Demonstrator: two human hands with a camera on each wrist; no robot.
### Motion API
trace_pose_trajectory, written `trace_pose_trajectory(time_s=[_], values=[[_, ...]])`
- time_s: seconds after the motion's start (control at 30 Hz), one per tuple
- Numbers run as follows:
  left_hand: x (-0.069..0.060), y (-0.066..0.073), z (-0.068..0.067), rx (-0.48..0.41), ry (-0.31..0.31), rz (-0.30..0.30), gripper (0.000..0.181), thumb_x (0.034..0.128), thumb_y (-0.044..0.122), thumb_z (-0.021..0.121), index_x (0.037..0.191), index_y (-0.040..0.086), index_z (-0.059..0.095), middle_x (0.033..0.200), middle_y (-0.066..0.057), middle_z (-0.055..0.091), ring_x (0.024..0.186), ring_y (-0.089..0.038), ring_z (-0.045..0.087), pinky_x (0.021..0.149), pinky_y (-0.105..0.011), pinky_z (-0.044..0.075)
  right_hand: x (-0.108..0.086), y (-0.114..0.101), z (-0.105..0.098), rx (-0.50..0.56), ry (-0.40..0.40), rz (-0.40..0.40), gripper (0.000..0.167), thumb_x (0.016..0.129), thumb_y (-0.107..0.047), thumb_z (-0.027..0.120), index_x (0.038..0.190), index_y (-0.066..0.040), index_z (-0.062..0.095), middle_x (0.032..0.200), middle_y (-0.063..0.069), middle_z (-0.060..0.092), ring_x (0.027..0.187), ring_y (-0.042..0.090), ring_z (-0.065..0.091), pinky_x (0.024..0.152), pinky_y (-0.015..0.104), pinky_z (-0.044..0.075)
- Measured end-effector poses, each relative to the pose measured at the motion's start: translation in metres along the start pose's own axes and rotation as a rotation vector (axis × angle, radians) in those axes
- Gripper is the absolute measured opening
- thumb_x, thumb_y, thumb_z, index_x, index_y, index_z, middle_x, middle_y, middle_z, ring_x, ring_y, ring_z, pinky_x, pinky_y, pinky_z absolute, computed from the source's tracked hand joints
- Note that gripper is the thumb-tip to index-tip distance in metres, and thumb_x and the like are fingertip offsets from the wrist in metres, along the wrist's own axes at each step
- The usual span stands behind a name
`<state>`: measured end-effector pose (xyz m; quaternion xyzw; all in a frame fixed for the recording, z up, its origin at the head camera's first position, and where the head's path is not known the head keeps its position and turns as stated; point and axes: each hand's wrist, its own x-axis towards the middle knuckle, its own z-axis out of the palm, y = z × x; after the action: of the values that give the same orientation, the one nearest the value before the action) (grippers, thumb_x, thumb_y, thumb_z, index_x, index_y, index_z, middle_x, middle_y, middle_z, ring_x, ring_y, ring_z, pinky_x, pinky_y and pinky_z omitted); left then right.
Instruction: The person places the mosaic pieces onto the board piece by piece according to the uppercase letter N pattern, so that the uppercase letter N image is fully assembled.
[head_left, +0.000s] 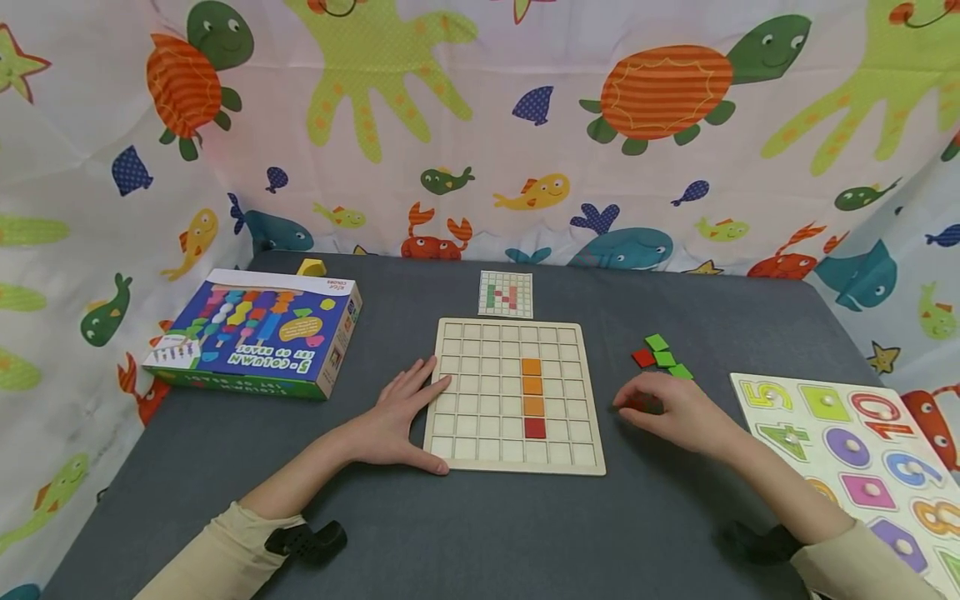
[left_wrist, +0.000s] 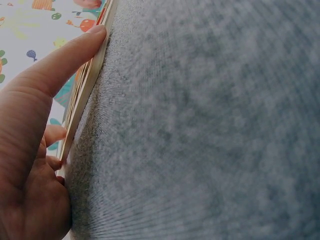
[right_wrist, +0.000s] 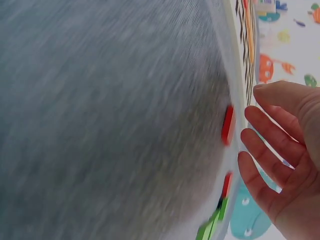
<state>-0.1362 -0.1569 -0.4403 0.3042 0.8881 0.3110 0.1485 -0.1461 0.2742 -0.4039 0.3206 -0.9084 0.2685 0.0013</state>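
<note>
A square wooden grid board (head_left: pixel 504 468) lies in the middle of the table, with three orange tiles (head_left: pixel 532 385) and one red tile (head_left: pixel 535 428) in one column. My left hand (head_left: pixel 390 421) rests against its left side, fingers spread and thumb at the near corner; the left wrist view shows the thumb (left_wrist: pixel 75 55) on the board's edge. My right hand (head_left: pixel 678 410) hovers to the right of the board, fingers loosely bent. In the right wrist view a loose red tile (right_wrist: pixel 228 125) lies on the table near the fingertips, apart from them.
Several green tiles (head_left: pixel 664 359) and a red one (head_left: pixel 642 357) lie beyond my right hand. A pattern card (head_left: pixel 506 295) sits behind the board. A bead-set box (head_left: pixel 258 329) stands at left, a yellow piece (head_left: pixel 312 267) behind it. A number puzzle board (head_left: pixel 855 450) lies at right.
</note>
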Motion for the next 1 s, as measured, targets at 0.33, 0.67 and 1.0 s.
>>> trace_pose_trajectory(time_s=[0.33,0.67,1.0], values=[[-0.002,0.000,-0.001,-0.002,0.002,0.004,0.115,0.0713,0.058,0.080,0.158,0.014,0.017,0.163,-0.010,-0.006,0.148,-0.029,-0.010,0.111,-0.062,0.000,-0.011,0.014,-0.009,-0.093,0.025,0.045,0.025,0.079,-0.009,0.081,0.099,-0.019,0.071,0.097,-0.010,0.066,0.088,0.011,0.061,0.075,0.033,0.052],[-0.001,0.000,-0.001,-0.003,-0.005,0.003,0.115,0.0714,0.058,0.080,0.158,0.014,0.017,0.163,-0.010,-0.006,0.148,-0.030,-0.010,0.111,-0.063,0.000,-0.011,0.019,-0.005,-0.083,0.020,0.019,0.027,0.077,-0.007,0.081,0.099,-0.017,0.070,0.097,-0.009,0.066,0.089,0.012,0.061,0.075,0.032,0.050],[-0.001,0.002,-0.001,-0.002,-0.009,-0.008,0.115,0.0712,0.059,0.079,0.158,0.014,0.018,0.163,-0.010,-0.006,0.148,-0.030,-0.010,0.111,-0.063,0.000,0.000,0.012,-0.001,-0.046,0.020,0.052,0.023,0.081,-0.013,0.081,0.100,-0.020,0.070,0.098,-0.011,0.068,0.089,0.011,0.064,0.077,0.036,0.052]])
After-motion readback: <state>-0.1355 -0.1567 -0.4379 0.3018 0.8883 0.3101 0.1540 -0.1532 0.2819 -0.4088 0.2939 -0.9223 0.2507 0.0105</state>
